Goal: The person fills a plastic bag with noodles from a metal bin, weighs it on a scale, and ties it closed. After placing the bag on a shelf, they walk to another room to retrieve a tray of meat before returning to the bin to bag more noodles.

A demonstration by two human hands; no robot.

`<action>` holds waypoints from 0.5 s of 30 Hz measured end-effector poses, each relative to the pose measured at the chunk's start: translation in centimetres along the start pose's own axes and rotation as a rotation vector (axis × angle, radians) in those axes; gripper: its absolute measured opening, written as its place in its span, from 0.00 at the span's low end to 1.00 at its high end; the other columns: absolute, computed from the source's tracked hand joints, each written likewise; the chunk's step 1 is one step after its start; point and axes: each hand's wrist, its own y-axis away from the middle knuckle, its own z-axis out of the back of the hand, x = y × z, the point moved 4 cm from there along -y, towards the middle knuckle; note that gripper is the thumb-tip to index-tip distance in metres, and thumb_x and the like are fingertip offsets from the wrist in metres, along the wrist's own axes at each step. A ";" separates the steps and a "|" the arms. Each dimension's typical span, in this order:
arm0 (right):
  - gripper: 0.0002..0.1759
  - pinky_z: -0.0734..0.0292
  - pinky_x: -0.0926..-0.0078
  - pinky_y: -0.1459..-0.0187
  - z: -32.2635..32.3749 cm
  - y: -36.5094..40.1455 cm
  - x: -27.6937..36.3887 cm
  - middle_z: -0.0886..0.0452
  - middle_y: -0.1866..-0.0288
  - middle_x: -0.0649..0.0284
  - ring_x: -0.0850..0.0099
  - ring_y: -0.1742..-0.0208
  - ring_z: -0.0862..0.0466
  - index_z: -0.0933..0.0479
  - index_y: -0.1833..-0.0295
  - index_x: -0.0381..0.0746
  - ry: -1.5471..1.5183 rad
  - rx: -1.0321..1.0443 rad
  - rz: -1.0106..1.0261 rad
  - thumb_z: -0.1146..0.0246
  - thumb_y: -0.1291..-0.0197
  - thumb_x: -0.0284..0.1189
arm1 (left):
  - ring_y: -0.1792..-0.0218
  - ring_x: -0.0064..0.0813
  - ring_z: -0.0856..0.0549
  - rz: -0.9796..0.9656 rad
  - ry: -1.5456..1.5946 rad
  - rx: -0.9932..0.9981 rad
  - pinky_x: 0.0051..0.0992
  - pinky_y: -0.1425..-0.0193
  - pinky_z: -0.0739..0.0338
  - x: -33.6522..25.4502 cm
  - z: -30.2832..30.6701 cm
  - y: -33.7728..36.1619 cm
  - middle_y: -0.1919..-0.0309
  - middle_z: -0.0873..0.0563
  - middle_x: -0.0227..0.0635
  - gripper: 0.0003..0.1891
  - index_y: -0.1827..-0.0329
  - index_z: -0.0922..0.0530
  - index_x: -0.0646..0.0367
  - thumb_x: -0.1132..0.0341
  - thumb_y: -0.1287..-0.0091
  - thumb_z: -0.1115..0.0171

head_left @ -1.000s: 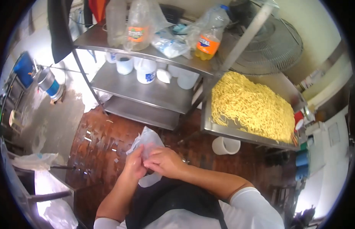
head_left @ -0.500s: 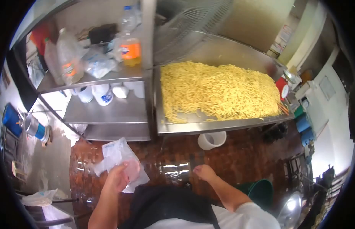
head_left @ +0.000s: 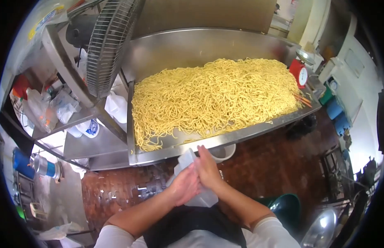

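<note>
In front of my apron, my left hand (head_left: 186,185) and my right hand (head_left: 208,170) are pressed together, palm towards palm. Between them is a translucent plastic bag (head_left: 204,199), which sticks out above and below the hands. The right hand's fingers lie straight and close together; the left hand's fingers are partly hidden by the bag and the right hand. Just beyond the fingertips runs the front rim of a large steel tray (head_left: 188,149). A wide heap of yellow noodles (head_left: 219,97) covers most of it.
A steel shelf (head_left: 82,145) with bottles, bags and white containers stands left, with a fan (head_left: 107,49) above. A red scale (head_left: 298,73) and chopsticks (head_left: 302,99) are at the tray's right end. A white bucket (head_left: 226,153) and green bin (head_left: 288,206) stand below.
My right hand, empty before, has come over to the left hand and now presses against the bag. The left hand has moved right with the bag. The view has turned and come closer to the noodles.
</note>
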 end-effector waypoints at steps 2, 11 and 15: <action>0.41 0.48 0.53 0.27 0.3 0.4 3.7 0.42 0.26 0.38 0.42 0.25 0.42 0.43 0.26 0.33 -0.005 0.115 0.389 0.48 0.33 0.51 | 0.32 0.35 0.30 -0.146 0.035 -0.071 0.38 0.27 0.38 -2.0 1.0 -1.6 0.28 0.34 0.41 0.38 0.24 0.45 0.57 0.38 0.28 0.59; 0.26 0.44 0.80 0.80 10.6 -12.5 -3.0 0.36 0.84 0.76 0.84 0.81 0.39 0.32 0.82 0.40 -0.408 -0.335 -0.165 0.42 0.28 0.37 | 0.57 0.31 0.15 0.056 0.251 -0.209 0.36 0.48 0.17 -4.2 8.4 -10.3 0.56 0.16 0.38 0.12 0.47 0.24 0.61 0.65 0.27 0.47; 0.19 0.33 0.77 0.75 14.5 -14.0 -4.7 0.26 0.80 0.70 0.78 0.78 0.27 0.24 0.72 0.36 -0.246 -0.171 -0.277 0.37 0.32 0.39 | 0.59 0.35 0.15 0.001 0.517 -0.397 0.37 0.53 0.17 -9.0 13.9 -14.0 0.60 0.15 0.38 0.13 0.46 0.23 0.59 0.62 0.28 0.45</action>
